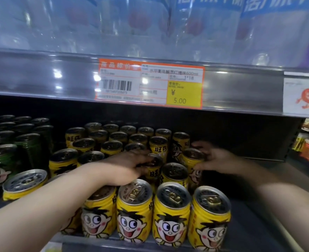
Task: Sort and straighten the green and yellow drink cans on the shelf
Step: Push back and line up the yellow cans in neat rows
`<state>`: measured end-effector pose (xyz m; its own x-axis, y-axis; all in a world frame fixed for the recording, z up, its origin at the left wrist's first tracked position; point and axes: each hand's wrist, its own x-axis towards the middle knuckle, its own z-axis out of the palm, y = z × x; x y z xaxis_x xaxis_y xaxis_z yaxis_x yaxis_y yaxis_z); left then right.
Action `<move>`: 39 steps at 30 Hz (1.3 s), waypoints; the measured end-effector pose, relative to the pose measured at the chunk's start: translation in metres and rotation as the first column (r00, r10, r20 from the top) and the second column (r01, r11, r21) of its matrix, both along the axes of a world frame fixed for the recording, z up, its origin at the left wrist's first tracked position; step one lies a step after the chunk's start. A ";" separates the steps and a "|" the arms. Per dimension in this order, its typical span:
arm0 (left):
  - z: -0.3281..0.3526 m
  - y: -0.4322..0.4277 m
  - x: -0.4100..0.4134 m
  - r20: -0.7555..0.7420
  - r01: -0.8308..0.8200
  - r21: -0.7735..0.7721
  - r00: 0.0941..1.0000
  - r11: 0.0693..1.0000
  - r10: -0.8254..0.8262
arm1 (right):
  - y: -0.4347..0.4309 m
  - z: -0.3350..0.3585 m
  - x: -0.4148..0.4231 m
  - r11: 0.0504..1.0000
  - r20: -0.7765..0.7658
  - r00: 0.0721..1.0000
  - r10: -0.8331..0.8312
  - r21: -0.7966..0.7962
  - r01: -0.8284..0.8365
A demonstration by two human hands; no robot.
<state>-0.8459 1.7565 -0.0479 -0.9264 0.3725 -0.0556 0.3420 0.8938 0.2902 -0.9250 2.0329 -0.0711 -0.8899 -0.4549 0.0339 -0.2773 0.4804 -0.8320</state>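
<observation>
We were in a shop, at a retail shelf: an orange price tag [149, 84] with barcode and ¥5.00 sat on the shelf edge [41, 77], rows of identical yellow cans [134, 213] and green cans [28, 148] stood stocked below, bottled drinks [150, 24] above.

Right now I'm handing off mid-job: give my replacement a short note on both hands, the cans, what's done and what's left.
Left hand: grip closed around a yellow can in the middle of the block.
Right hand: fingers on the side of the right-edge yellow can.
Green cans stand grouped at left, yellow at right.
Done: front row of four yellow cans upright, faces forward.
Left: one tilted yellow can at front left; mid-row labels turned unevenly.
</observation>
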 end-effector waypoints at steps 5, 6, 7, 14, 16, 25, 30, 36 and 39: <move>-0.001 0.000 0.000 -0.010 0.004 0.003 1.000 1.000 -0.004 | -0.028 -0.009 -0.006 0.962 -0.041 0.962 -0.271 -0.032 0.270; -0.001 0.000 0.000 -0.012 0.005 0.005 1.000 1.000 -0.005 | -0.028 -0.009 -0.005 0.959 -0.036 0.958 -0.284 -0.002 0.284; -0.001 0.000 0.000 -0.016 0.007 0.006 1.000 1.000 -0.007 | -0.027 -0.009 -0.004 0.962 -0.045 0.962 -0.269 0.045 0.270; -0.002 0.000 -0.001 -0.017 0.003 0.010 1.000 1.000 -0.003 | -0.029 -0.021 -0.015 0.947 -0.164 0.961 -0.224 0.197 0.255; -0.001 0.000 -0.001 -0.016 -0.002 0.008 1.000 1.000 0.002 | -0.029 -0.024 -0.025 0.944 -0.152 0.958 -0.242 0.192 0.269; -0.001 0.001 0.002 -0.022 -0.015 -0.002 1.000 1.000 0.015 | -0.036 -0.021 -0.034 0.927 -0.206 0.952 -0.228 0.254 0.277; -0.001 0.001 0.000 -0.021 -0.020 0.005 1.000 1.000 0.020 | -0.040 0.009 -0.002 0.930 -0.388 0.885 -0.257 0.151 0.336; 0.003 0.002 0.001 -0.031 -0.018 0.016 0.999 1.000 0.018 | -0.046 0.036 0.039 0.826 0.147 0.926 0.347 0.420 -0.376; 0.009 0.002 -0.003 -0.033 0.019 -0.048 0.999 0.999 -0.020 | -0.045 0.032 0.036 0.872 0.100 0.936 0.337 0.342 -0.350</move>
<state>-0.8489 1.7581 -0.0386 -0.9205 0.3884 -0.0429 0.3684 0.8993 0.2358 -0.8888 1.9876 -0.0395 -0.6730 -0.7084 -0.2128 -0.4513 0.6212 -0.6407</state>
